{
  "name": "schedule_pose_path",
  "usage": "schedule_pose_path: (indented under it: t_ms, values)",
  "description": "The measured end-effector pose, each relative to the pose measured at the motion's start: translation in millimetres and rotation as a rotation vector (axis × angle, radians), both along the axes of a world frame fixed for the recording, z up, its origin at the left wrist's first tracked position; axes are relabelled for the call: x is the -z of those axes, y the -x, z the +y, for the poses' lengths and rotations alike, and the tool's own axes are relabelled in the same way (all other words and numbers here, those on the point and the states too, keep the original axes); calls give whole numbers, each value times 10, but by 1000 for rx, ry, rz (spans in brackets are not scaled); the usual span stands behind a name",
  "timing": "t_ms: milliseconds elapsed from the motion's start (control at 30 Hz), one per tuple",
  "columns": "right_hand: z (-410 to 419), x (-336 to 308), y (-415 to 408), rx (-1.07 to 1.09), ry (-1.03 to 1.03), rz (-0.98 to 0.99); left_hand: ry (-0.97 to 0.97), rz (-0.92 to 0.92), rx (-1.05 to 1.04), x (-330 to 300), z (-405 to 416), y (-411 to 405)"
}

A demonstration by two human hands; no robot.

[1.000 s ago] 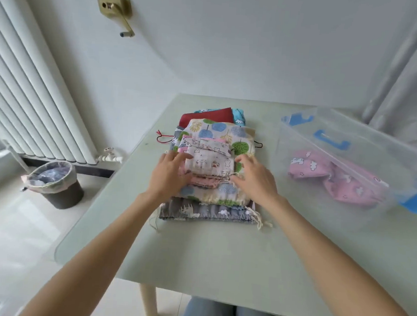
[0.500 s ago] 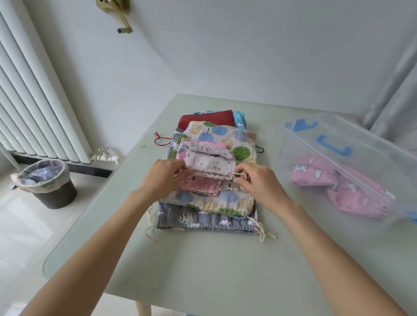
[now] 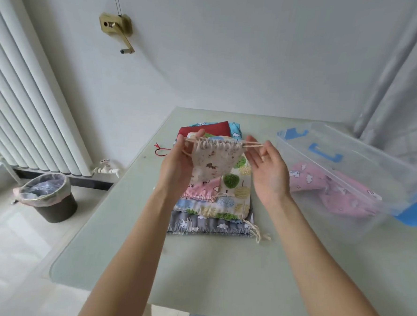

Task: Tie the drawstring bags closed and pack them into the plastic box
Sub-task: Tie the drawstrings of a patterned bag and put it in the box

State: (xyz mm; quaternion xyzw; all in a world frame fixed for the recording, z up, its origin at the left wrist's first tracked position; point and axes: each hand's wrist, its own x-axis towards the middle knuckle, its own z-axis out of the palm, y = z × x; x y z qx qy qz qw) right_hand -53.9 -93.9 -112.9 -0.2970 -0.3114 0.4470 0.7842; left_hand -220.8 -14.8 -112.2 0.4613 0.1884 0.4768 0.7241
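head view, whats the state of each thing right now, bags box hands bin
small beige bag: lifted above the stack, mouth gathered, cords pulled sideways, not yet knotted
left hand: pinches the left cord
right hand: pinches the right cord
bag stack: flat on the table, untied
plastic box: lid off, pink bags inside
trash bin: upright on the floor, lined
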Motion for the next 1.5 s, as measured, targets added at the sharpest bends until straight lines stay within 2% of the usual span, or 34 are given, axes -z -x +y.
schedule_pose_path:
  t_ms: [67, 133, 267, 333, 400, 467, 533, 633, 733, 833, 900, 1067, 1200, 1267, 1367, 1500]
  values:
    - [-39, -25, 25, -110, -73, 245, 160, -253, 90, 4, 8, -57]
    - [-72, -34, -1, -104, -65, 328, 266, -380, 119, 52, 32, -56]
    - [-150, 63, -180, -9, 40, 424, 409, -442, -14, 155, 99, 51]
    - [-199, 156, -250, 31, 142, 377, 479, -424, -32, 225, 128, 98]
    - [-262, 216, -247, 70, 221, 272, 478, -317, -47, 279, 109, 116]
    - [-338, 211, -208, 109, 260, 82, 364, -133, -91, 281, 44, 122]
    - [-397, 128, -209, 117, 244, -154, 150, 87, -129, 199, -61, 124]
    - [-457, -116, -231, -49, 222, -392, -124, 302, 17, -58, -301, 122]
    - [-422, -257, -218, -155, 292, -604, -292, 463, 143, -228, -442, 79]
    - [-364, -253, -88, -226, 364, -850, -491, 574, 64, -303, -525, 16]
    - [-351, -234, 18, -256, 364, -947, -518, 565, 28, -380, -599, -43]
    - [-321, -228, 128, -183, 265, -864, -554, 572, 126, -414, -516, -131]
    - [-307, -215, 47, -160, 267, -849, -310, 497, 193, -231, -369, -76]
    - [-303, -206, -6, -149, 276, -850, -274, 465, 228, -145, -337, -48]
    - [-266, -198, -56, -136, 302, -810, -380, 539, 209, -144, -278, -38]
    - [-204, -139, -154, -120, 338, -811, -582, 680, 59, -216, -208, -113]
